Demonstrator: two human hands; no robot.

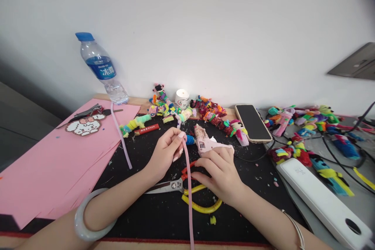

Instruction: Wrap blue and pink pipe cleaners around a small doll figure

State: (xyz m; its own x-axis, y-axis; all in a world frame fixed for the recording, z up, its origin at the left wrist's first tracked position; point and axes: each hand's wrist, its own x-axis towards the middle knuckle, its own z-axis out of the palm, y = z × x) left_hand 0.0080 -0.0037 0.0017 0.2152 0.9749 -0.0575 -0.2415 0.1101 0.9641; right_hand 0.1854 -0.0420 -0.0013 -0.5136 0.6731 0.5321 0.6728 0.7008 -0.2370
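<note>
My left hand (166, 149) is closed, with thumb and fingers pinching the upper end of a pink pipe cleaner (189, 187). The strand hangs down past the bottom edge of the view. Right beside those fingertips shows a small blue coiled piece (190, 140); whether it is held too, I cannot tell. My right hand (220, 170) has its thumb and index finger apart with nothing between them. Its other fingers overlap the pale pink glue gun (202, 140), and contact is unclear. Below the hands lie scissors (172, 186) with red and yellow handles, partly behind the strand.
Pink sheets (58, 164) cover the left, with a water bottle (102, 68) behind. Colourful pipe-cleaner figures (218, 119) line the back, near a white cup (182, 99) and a phone (253, 123). A white power strip (319, 199) and black cables (331, 152) lie right.
</note>
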